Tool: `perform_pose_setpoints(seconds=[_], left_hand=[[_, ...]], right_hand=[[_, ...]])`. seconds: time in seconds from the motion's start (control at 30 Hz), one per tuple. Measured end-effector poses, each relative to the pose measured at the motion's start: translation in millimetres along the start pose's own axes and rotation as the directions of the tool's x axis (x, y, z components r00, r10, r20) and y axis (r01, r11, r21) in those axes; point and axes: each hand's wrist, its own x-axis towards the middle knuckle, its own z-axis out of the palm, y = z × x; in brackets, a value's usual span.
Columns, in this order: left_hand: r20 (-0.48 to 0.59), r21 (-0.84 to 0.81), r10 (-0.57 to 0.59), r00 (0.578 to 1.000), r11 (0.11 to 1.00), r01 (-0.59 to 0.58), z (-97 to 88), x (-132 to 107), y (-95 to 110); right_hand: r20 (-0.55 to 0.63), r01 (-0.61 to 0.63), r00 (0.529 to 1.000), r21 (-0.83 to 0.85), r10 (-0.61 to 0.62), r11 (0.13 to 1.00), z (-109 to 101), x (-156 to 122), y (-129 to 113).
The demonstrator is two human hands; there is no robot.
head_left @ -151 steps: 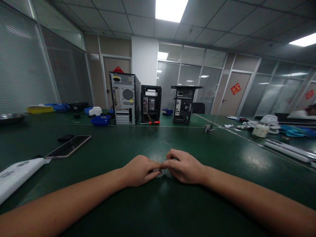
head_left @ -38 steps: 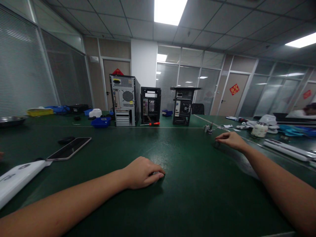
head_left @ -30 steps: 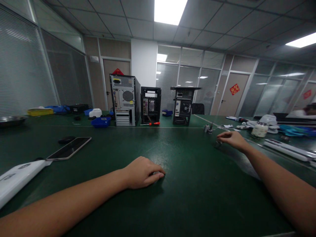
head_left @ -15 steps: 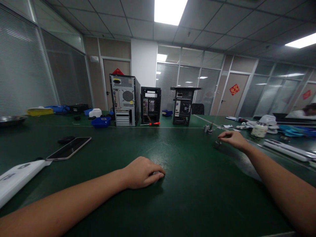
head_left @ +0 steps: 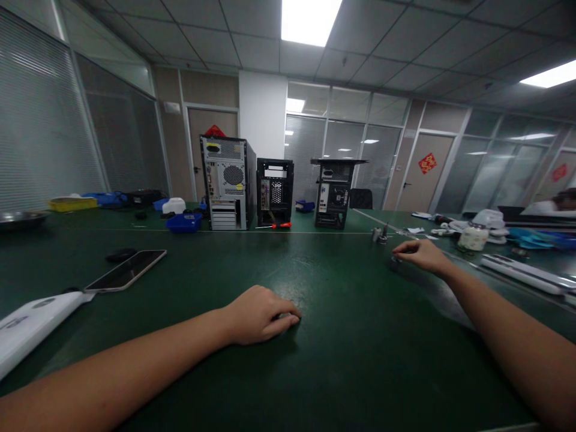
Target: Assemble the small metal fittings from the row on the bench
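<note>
My left hand (head_left: 263, 315) rests on the green tabletop (head_left: 333, 348) with its fingers curled and thumb near the index fingertip. Whatever lies inside that grip, if anything, is hidden. Off to the right, my right hand (head_left: 420, 255) pinches a small metal part (head_left: 395, 259) between thumb and fingertips, low over the table. The part is blurred and mostly covered by the fingers. Just beyond it stand small metal pieces (head_left: 380, 234), apart from the hand.
Computer cases (head_left: 227, 186) stand at the back, with a red screwdriver (head_left: 281, 225) and a blue tray (head_left: 183, 222) near them. A phone (head_left: 128, 270) and white device (head_left: 38, 327) lie left. Rightward are a jar (head_left: 473, 237), a white bar (head_left: 524, 273) and clutter.
My right hand has shifted slightly left with the small metal part. My left hand has stayed in place.
</note>
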Motion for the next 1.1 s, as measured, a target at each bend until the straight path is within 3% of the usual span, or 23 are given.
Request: perform_pose_setpoints(seconds=[0.53, 1.1], left_hand=[[0.013, -0.005, -0.015, 1.0, 1.0, 0.015, 0.5, 0.9, -0.3], [0.021, 0.005, -0.03, 0.999, 1.0, 0.029, -3.0, -2.6, 2.8]], right_hand=[[0.01, 0.005, 1.0, -0.043, -0.004, 0.999, -0.8, 3.7, 4.1], [-0.009, -0.007, 1.0, 0.041, 0.007, 0.999, 2.0, -3.4, -6.3]])
